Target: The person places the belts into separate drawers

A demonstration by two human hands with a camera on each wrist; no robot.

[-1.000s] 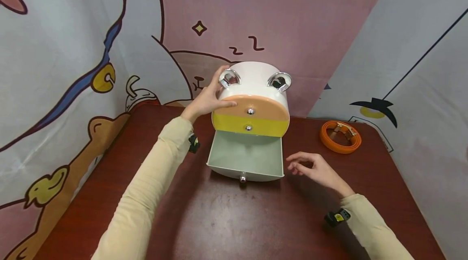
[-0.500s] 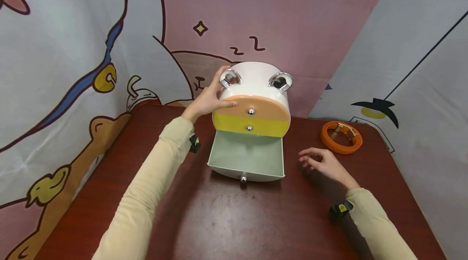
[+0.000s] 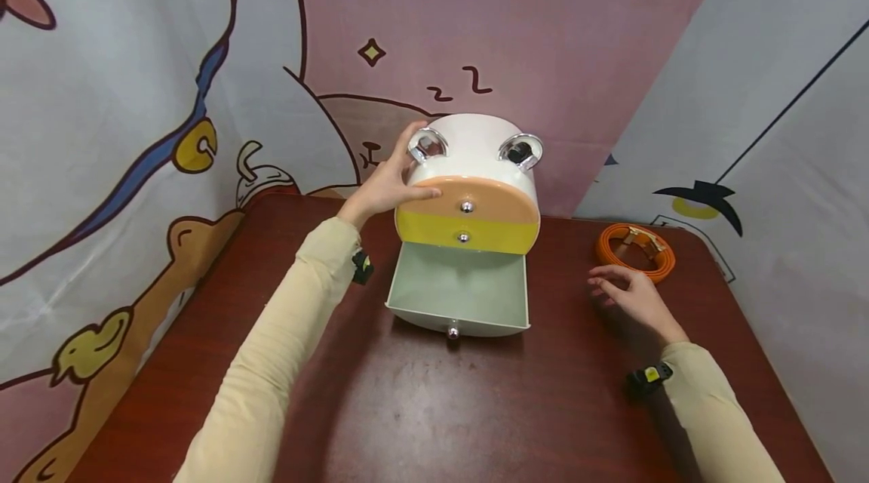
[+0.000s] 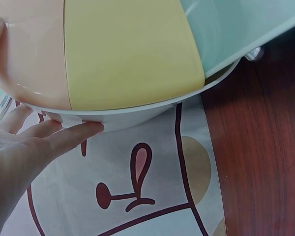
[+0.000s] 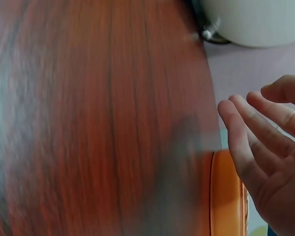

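Observation:
A small drawer cabinet [image 3: 475, 143] with a rounded white body and two silver-rimmed eyes stands at the table's back. Its peach drawer [image 3: 434, 204] and yellow drawer [image 3: 498, 236] are closed; the pale green bottom drawer [image 3: 458, 287] is pulled out, with nothing inside. My left hand [image 3: 383, 185] grips the cabinet's upper left side, thumb on the peach front. In the left wrist view its fingers [image 4: 73, 137] lie along the white side wall. My right hand [image 3: 634, 294] hovers with loosely bent fingers just in front of a coiled orange belt [image 3: 667, 264], holding nothing.
The reddish-brown wooden table [image 3: 434, 407] reaches a printed cartoon cloth [image 3: 543, 38] behind and at both sides. In the right wrist view the belt [image 5: 223, 196] lies beyond the fingers, and the cabinet's white side [image 5: 260, 19] shows at the top.
My right hand has moved rightward, away from the open green drawer and close to the orange belt. The left hand and cabinet stay put.

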